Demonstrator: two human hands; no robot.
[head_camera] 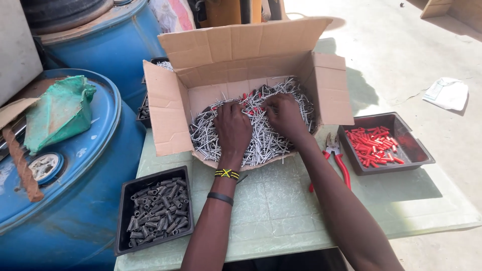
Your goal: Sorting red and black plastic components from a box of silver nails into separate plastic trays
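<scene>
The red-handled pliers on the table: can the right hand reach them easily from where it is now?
Probably yes. The right hand is in the cardboard box among the metal pins, and the pliers lie just outside the box beside that forearm, with nothing on top. The box flap stands between, so the hand must lift out first.

Your pale green surface (pixel 281 211) carries an open cardboard box (pixel 251 55), a black tray of grey sleeves (pixel 155 208), a tray of red plugs (pixel 384 143) and red-handled pliers (pixel 337 158) between box and plugs.

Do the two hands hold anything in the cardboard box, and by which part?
It cannot be told. Left hand and right hand rest palm-down on the silver nails; any grip is hidden underneath.
</scene>
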